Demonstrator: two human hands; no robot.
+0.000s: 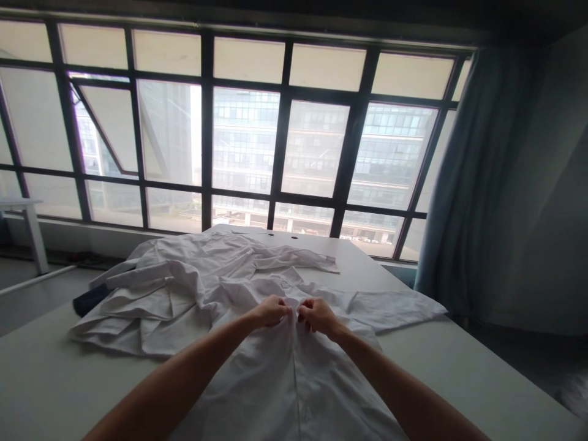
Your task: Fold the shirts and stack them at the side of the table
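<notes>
A white shirt [340, 380] lies spread on the table with its front placket running toward me and one sleeve stretched out to the right. My left hand [272, 311] pinches the fabric at the left side of the upper placket, near the collar. Just across from it, my right hand [316, 315] is closed on the right side of the same opening. The fingertips are a short gap apart, and any button between them is too small to make out. More white garments [184, 275] lie crumpled together at the left and beyond, touching the shirt.
The white table [441, 367] reaches toward a wide window wall [243, 141]. A dark blue item [92, 300] sticks out from under the garments at the left. A blue-grey curtain [478, 184] hangs at the right, and another white table [32, 226] stands far left.
</notes>
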